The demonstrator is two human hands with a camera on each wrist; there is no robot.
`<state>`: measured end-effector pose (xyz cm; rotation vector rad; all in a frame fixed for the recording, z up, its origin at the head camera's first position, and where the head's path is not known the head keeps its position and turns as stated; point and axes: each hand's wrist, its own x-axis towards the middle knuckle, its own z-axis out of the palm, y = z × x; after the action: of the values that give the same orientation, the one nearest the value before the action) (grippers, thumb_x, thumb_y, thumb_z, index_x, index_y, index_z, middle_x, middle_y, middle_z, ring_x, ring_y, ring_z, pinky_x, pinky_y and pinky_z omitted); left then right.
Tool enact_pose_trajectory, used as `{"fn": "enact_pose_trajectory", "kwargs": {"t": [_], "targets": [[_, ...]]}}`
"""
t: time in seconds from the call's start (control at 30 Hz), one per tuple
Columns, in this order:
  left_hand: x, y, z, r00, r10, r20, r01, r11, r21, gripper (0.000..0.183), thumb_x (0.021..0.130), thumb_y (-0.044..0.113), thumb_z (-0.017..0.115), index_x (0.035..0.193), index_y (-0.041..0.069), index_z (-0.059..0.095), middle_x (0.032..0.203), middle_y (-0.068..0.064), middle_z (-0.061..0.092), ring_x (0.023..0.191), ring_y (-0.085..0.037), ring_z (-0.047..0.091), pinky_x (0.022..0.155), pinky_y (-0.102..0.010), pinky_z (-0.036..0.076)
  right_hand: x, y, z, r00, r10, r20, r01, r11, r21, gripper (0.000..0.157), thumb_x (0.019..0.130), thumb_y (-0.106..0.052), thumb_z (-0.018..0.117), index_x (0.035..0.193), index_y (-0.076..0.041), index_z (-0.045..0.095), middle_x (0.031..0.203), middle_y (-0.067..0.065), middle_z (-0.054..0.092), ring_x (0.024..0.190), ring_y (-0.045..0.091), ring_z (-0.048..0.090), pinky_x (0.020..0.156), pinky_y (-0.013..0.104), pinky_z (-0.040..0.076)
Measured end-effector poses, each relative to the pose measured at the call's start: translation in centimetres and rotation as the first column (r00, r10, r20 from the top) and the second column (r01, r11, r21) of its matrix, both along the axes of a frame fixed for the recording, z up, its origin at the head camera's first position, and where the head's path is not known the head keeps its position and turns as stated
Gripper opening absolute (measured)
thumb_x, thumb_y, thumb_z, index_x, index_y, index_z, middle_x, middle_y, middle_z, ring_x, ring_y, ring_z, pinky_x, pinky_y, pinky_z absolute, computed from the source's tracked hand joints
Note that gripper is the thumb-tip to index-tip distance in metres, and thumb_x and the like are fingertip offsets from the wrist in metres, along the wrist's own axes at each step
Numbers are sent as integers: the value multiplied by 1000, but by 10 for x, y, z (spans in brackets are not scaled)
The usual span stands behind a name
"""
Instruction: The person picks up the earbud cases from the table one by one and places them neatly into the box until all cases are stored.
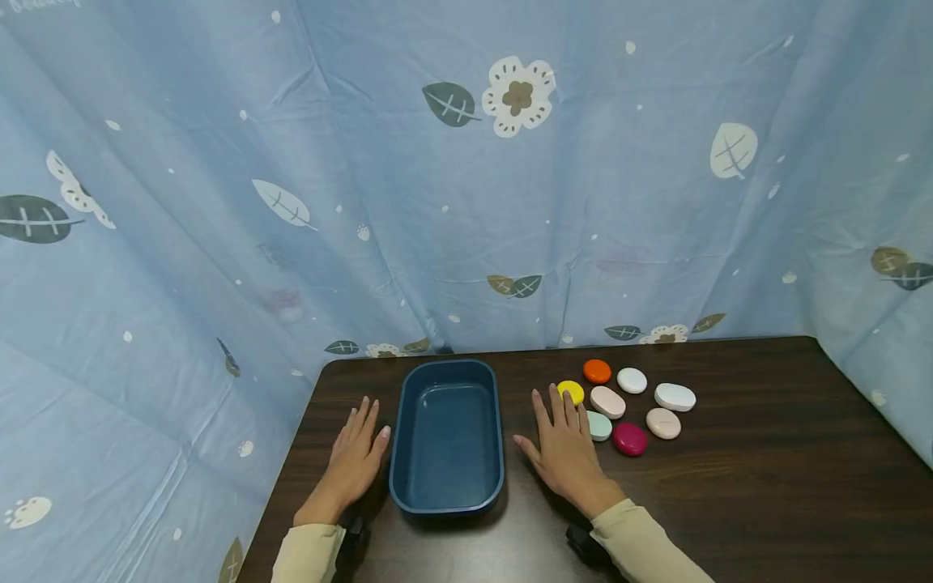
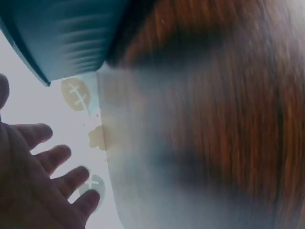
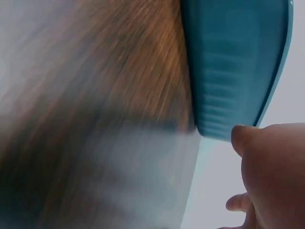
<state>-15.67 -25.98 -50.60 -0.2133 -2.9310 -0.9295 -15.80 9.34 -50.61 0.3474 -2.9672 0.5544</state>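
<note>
A dark blue rectangular tray (image 1: pixel 447 445) with rounded corners stands on the table with nothing inside it. To its left, my left hand (image 1: pixel 353 461) is held with straight fingers, apart from the tray wall. My right hand (image 1: pixel 564 455) is on the other side, its fingers straight and spread and holding nothing. Beyond its fingertips lie several smooth, oval, soap-like pieces: a yellow piece (image 1: pixel 572 392) and a mint green piece (image 1: pixel 599 426), both partly hidden by the fingers, a pale pink piece (image 1: pixel 607 402) and a magenta piece (image 1: pixel 630 440). Both wrist views show the tray's ribbed outer wall (image 2: pixel 86 43).
Farther back and right are an orange piece (image 1: pixel 597 372), a round white piece (image 1: pixel 632 380), an oblong white piece (image 1: pixel 675 397) and a beige piece (image 1: pixel 663 423). A blue patterned curtain (image 1: pixel 408 202) hangs behind the dark wooden table (image 1: pixel 765 453).
</note>
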Motion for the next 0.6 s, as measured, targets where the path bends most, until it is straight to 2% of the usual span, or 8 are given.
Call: {"fn": "enact_pose_trajectory", "kwargs": {"t": [0.1,0.2,0.3,0.37,0.43,0.47,0.6], "targets": [[0,3,6,999,3,37,-6,995,98,59,116,30,39,163,-5,29,168,-32,24,153,-59,18,116,-79,14,2,9,0,1000,-16,-14,16,1000,-10,75,103,-39,68,160,0,40,164,33,31,151,55,30,122,69,21],[2,6,12,998,1,70,-15,980,200,56,117,27,38,163,-4,29,162,-30,35,150,-55,30,117,-74,25,3,20,-1,997,-29,-68,27,999,-31,73,100,-33,74,157,2,43,160,35,38,148,55,36,120,70,25],[6,12,17,996,-8,87,-22,940,341,52,116,22,42,160,-4,37,151,-28,49,134,-48,52,104,-61,48,3,33,-3,985,-41,-170,31,998,-61,71,93,-21,82,150,6,50,151,36,46,137,54,48,114,68,37],[8,16,19,995,-9,95,-33,903,428,48,114,18,48,156,-5,43,142,-27,55,116,-36,62,90,-46,56,2,41,-3,973,-49,-227,28,995,-93,68,88,-13,86,145,8,54,145,36,51,128,54,55,107,66,44],[9,20,19,994,-4,105,-49,867,495,44,111,12,53,152,-6,48,134,-25,58,98,-24,63,74,-35,56,2,49,-3,965,-60,-255,30,992,-122,66,84,-6,87,141,9,57,141,35,54,121,53,59,100,64,50],[9,22,18,994,0,107,-55,857,512,44,110,10,55,150,-6,50,130,-24,59,92,-20,62,70,-31,54,2,52,-2,964,-66,-257,32,990,-137,65,83,-4,87,140,9,58,140,34,55,119,52,61,97,63,52],[8,26,17,991,23,131,-93,825,557,43,105,2,58,147,-5,54,120,-20,57,78,-11,56,64,-27,50,2,61,-3,967,-84,-241,43,984,-171,60,82,2,84,137,8,61,135,29,58,114,49,62,90,60,55]]}}
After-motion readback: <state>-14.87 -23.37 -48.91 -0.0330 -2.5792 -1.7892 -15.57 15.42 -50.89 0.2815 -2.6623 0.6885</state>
